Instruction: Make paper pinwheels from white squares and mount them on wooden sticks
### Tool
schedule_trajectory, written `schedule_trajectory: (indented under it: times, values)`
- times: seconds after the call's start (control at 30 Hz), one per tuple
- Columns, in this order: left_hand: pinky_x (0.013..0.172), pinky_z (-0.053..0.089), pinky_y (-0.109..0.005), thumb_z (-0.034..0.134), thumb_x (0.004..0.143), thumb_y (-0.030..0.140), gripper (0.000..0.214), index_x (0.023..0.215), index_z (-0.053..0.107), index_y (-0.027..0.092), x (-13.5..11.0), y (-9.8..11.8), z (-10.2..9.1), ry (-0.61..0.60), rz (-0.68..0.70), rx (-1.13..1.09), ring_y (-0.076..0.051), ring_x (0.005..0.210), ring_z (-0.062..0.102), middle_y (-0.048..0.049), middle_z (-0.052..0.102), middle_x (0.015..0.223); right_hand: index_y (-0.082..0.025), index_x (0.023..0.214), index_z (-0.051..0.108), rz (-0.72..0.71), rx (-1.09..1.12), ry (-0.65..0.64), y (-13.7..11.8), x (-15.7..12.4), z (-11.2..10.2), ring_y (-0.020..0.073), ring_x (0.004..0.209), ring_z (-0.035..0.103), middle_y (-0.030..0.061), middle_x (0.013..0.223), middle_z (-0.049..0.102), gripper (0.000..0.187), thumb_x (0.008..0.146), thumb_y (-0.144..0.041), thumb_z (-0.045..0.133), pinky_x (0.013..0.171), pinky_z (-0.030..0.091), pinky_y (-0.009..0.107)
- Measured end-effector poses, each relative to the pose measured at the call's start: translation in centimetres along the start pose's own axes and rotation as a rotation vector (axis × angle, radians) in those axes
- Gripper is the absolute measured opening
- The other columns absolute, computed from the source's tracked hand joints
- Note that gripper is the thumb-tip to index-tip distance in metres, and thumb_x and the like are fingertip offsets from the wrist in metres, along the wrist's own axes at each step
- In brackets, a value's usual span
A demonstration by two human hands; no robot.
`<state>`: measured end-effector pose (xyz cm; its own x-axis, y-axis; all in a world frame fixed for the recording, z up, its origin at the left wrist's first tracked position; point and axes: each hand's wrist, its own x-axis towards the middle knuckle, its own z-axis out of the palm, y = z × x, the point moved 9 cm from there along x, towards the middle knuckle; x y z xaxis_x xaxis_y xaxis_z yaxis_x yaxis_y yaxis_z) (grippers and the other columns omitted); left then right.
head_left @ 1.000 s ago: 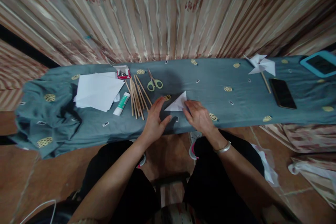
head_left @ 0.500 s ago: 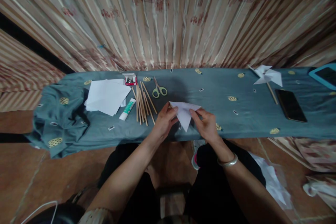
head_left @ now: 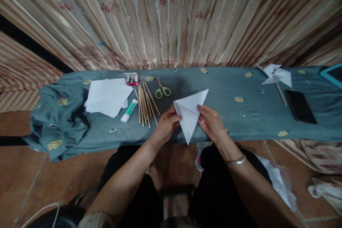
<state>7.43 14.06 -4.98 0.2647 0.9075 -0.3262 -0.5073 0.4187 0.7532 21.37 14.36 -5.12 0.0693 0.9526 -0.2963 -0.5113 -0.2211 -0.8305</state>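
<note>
A white sheet of paper (head_left: pixel 190 110), folded into a triangle with one tip pointing toward me, is held up between both hands over the cloth's near edge. My left hand (head_left: pixel 166 125) pinches its left side between thumb and fingers. On the right side, my right hand (head_left: pixel 212 122) grips the paper with the thumb on top and fingers behind. Just beyond the left hand lie scissors (head_left: pixel 162 92) with green handles. Several thin wooden sticks (head_left: pixel 145 105) are loosely bunched left of them, beside a glue stick (head_left: pixel 129 110).
A blue-green cloth (head_left: pixel 221 82) covers the table. At left are stacked white paper sheets (head_left: pixel 107 96) and a small red box (head_left: pixel 131 79) of metal bits. At right lie a paper pinwheel (head_left: pixel 276 74) on a stick, a black phone (head_left: pixel 300 107) and a blue-framed device (head_left: pixel 332 74).
The folded paper has been turned and opened out to a larger triangle, its right corner now raised. My hands have moved slightly apart along its sides.
</note>
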Motion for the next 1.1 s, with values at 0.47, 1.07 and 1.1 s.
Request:
schedule_trajectory:
  times: [0.47, 1.07, 1.1]
  values:
    - [0.051, 0.037, -0.021, 0.067, 0.074, 0.034, 0.020, 0.072, 0.072, 0.015, 0.4, 1.1, -1.4, 0.159, 0.196, 0.391, -0.011, 0.052, 0.050, 0.0018, 0.061, 0.056, -0.020, 0.096, 0.067, -0.405, -1.156, 0.036, -3.1, -2.1, 2.1, 0.0222, 0.076, 0.069, 0.0066, 0.092, 0.074, 0.031, 0.086, -0.048, 0.059, 0.075, 0.053, 0.037]
    - [0.061, 0.049, -0.027, 0.075, 0.070, 0.047, 0.037, 0.082, 0.069, 0.013, 0.9, 2.5, -3.8, 0.245, 0.202, 0.119, -0.016, 0.062, 0.062, -0.0020, 0.067, 0.065, -0.017, 0.076, 0.072, -0.241, -0.494, 0.145, -2.6, 0.0, -1.4, 0.0232, 0.073, 0.068, 0.0059, 0.075, 0.074, 0.041, 0.072, -0.057, 0.070, 0.069, 0.052, 0.035]
    - [0.063, 0.050, -0.027, 0.077, 0.067, 0.047, 0.039, 0.085, 0.068, 0.013, 0.8, 2.6, -3.9, 0.245, 0.186, 0.069, -0.017, 0.064, 0.063, -0.0028, 0.068, 0.068, -0.017, 0.074, 0.072, -0.202, -0.396, 0.145, -2.5, 0.2, -1.7, 0.0217, 0.071, 0.067, 0.0053, 0.074, 0.074, 0.038, 0.067, -0.055, 0.075, 0.067, 0.052, 0.034]
